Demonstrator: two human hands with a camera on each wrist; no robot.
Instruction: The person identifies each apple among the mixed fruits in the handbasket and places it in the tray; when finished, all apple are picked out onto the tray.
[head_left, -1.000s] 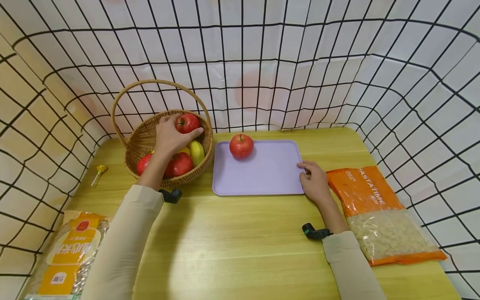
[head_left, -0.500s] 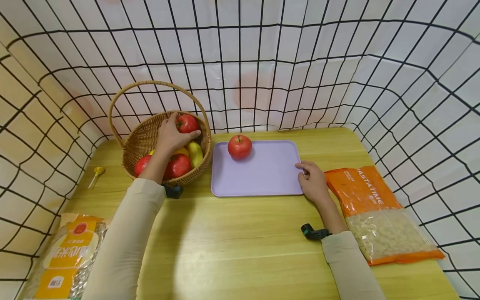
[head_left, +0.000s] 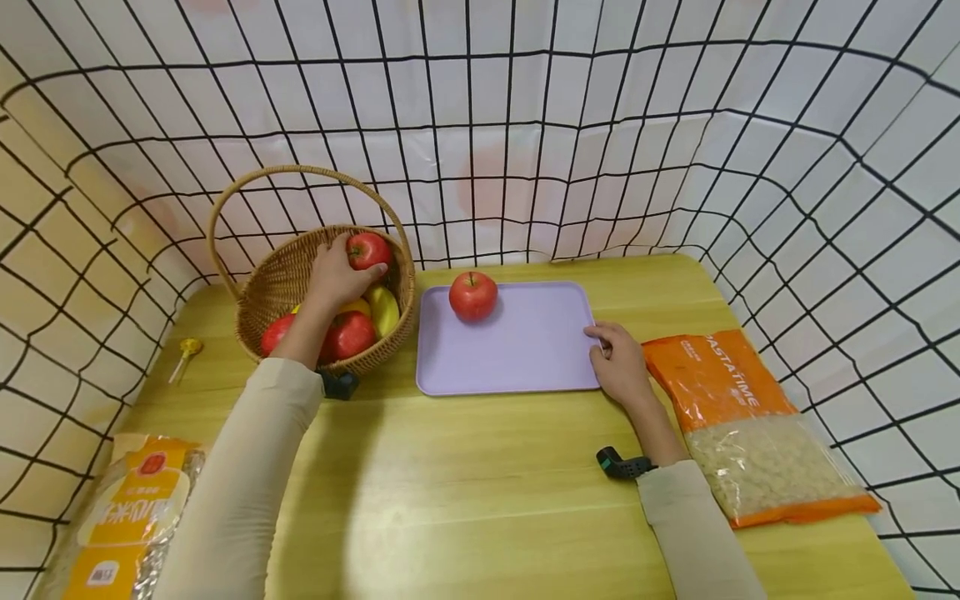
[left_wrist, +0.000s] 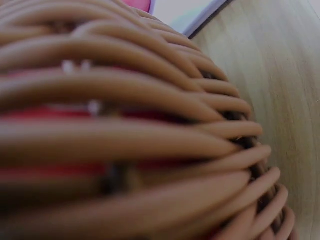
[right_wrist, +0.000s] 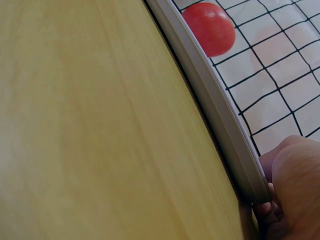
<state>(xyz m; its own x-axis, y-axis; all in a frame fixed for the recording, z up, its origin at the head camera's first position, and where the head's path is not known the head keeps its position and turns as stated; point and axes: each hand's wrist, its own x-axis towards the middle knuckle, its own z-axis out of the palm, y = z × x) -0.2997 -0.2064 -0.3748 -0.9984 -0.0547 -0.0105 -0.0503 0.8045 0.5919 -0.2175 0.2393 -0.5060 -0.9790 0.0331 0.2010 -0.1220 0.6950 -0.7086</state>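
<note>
My left hand [head_left: 332, 277] reaches into the handled wicker basket [head_left: 268, 279] and grips a red apple [head_left: 369, 250], thumb on the near side. Below that hand in the basket lie another red apple [head_left: 351, 336], a banana [head_left: 385, 312] and more red and yellow fruit, partly hidden by my forearm. The basket's weave [left_wrist: 115, 140] fills most of the left wrist view. To the right, a red apple [head_left: 473, 296] sits at the back left of a lilac tray [head_left: 510, 354]. My right hand [head_left: 624, 367] holds the tray's right edge between thumb and curled fingers.
An orange bag of pasta [head_left: 738, 417] lies right of my right forearm. On the left are a yellow lollipop [head_left: 189, 348] and a clear-and-orange food packet [head_left: 135, 517]. A white cloth wall with a black grid [head_left: 491, 150] encloses the table [head_left: 450, 492].
The head view has shifted slightly, so everything sits a little further left. My left hand stays on the apple in the basket, and my right hand stays at the tray's edge.
</note>
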